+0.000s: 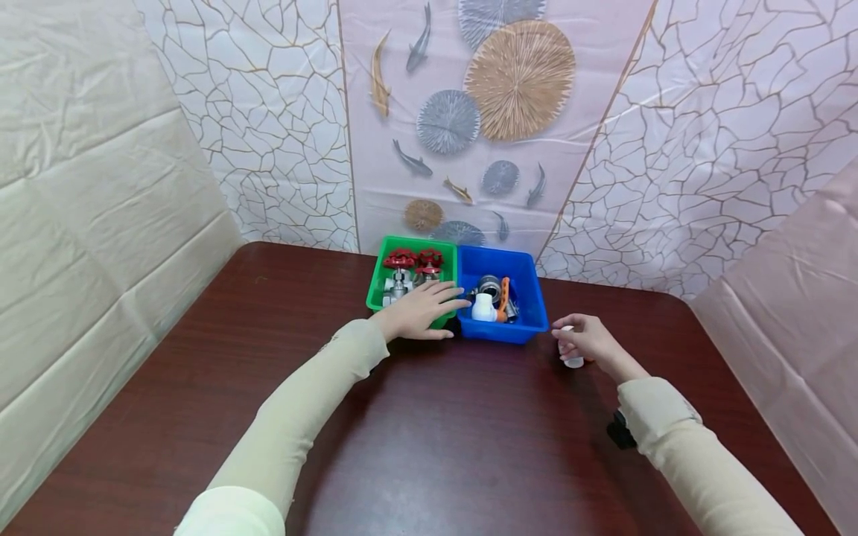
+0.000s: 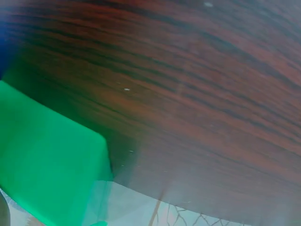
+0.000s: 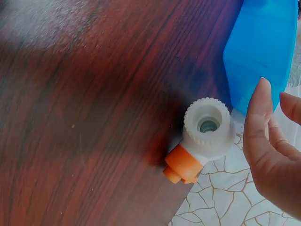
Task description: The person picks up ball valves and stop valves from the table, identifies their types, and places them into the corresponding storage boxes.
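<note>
My left hand [image 1: 421, 309] reaches over the front right of the green bin [image 1: 372, 294], fingers spread and straight, gripping nothing. Valves with red handwheels [image 1: 400, 258] stand inside that bin. Just right of the blue bin [image 1: 499, 333], my right hand [image 1: 586, 339] is beside a white plastic valve [image 3: 209, 134] with an orange end [image 3: 183, 164]. In the right wrist view its fingers are loosely bent and apart from the valve, whose ribbed open end faces the camera. In the head view the fingers overlap the valve, hiding part of it.
Both bins stand side by side at the back of the dark wooden table [image 1: 429, 447]. Inside the blue one lie a white fitting [image 1: 483, 307], an orange handle [image 1: 505, 292] and metal pieces [image 1: 489, 286]. Patterned cloth [image 1: 281, 112] hangs behind the table.
</note>
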A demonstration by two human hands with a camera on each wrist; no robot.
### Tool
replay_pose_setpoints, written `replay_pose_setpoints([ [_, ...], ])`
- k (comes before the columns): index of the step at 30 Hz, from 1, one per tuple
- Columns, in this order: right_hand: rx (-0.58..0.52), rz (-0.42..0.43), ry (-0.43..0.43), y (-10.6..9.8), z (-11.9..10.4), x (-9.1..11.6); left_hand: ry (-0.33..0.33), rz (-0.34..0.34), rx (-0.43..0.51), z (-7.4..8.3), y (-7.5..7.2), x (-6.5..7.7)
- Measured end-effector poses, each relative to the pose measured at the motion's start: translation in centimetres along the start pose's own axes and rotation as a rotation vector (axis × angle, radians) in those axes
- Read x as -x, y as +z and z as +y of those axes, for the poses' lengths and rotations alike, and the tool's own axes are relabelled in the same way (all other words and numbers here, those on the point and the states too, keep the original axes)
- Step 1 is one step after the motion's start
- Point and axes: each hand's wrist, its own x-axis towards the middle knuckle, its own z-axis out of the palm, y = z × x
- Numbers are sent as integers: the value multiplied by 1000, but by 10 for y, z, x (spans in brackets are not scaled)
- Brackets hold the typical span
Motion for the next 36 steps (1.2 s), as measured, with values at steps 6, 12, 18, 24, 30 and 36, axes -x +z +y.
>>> replay_pose_setpoints([
  [6, 40, 51, 22, -6, 1, 6, 47, -34, -34, -5, 7, 3],
  [12, 76, 99, 32, -14, 6, 9, 84, -34, -76, -6, 10, 4],
  [18, 98, 147, 3, -15, 10, 11, 79, -39, -81, -5, 10, 8],
  [24, 203, 207, -18, -15, 18, 10, 77, -30, -60, -5, 13, 9],
  [30, 311, 250, -64, -15, 23, 7, 69, -21, -58, -6, 13, 8],
  [36, 501, 280, -54, -14, 19, 1, 64, -11, -20, -7, 13, 8],
])
